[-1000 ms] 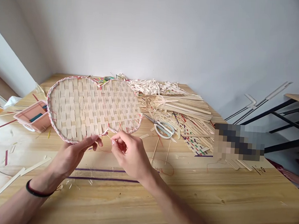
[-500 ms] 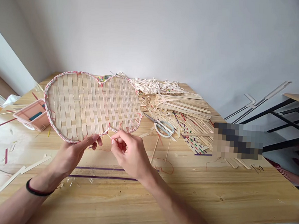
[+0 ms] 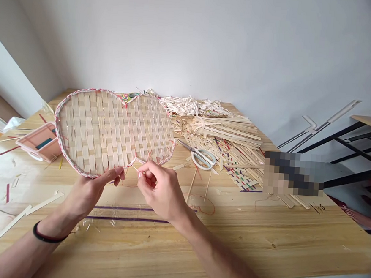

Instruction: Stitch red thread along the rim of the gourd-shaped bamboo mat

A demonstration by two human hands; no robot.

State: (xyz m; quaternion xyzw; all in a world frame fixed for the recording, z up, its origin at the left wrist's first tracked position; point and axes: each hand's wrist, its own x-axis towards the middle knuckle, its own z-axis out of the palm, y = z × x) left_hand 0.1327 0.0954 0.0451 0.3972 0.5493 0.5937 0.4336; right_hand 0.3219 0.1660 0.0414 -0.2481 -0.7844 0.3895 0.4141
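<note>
A woven bamboo panel with two rounded lobes is held up at a tilt over the table. A red-and-white braided cord runs around its rim. My left hand grips the lower edge, thumb on the front face and fingers behind. Beside the lower notch, my right hand is closed in a pinch on a thin pale strip that reaches the rim. Red thread stitches show near the notch, and a loose red thread lies on the table right of my right hand.
White-handled scissors lie right of the panel. Behind them are bundled bamboo strips and a pale tangled heap. A pink basket stands at left. Two purple strips lie in front. A black metal frame stands at right.
Almost nothing differs. Both hands keep their grips in the same places, and the view has shifted very slightly.
</note>
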